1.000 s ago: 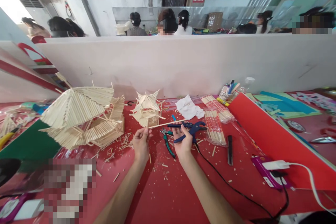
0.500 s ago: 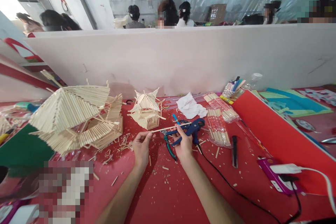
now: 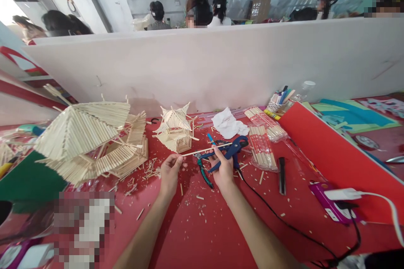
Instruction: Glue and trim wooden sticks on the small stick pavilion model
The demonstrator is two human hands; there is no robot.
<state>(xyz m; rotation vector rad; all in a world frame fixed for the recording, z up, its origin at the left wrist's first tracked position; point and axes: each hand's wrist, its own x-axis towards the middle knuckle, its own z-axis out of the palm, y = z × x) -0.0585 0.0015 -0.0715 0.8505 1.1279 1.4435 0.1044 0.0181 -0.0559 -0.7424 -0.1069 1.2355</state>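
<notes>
My left hand (image 3: 170, 172) pinches the left end of a thin wooden stick (image 3: 202, 151), which slants slightly up to the right. My right hand (image 3: 222, 168) is closed around the handles of a blue cutting tool (image 3: 234, 151), and the stick's right end reaches its head. Just below the stick, green-handled pliers (image 3: 205, 175) lie on the red table (image 3: 202, 235). A small stick-built pavilion (image 3: 176, 130) stands behind my left hand, and a larger one (image 3: 91, 138) is at the left.
Packs of sticks (image 3: 262, 147), a white cloth (image 3: 229, 123) and a black cutter (image 3: 282, 176) lie to the right. A red board (image 3: 334, 164) leans beyond them, near a purple power strip (image 3: 331, 201). Wood scraps litter the table. People sit behind a white partition (image 3: 202, 67).
My right hand and the blue tool have shifted slightly right and are tilted a little differently. The view has moved slightly. My left hand still holds the stick.
</notes>
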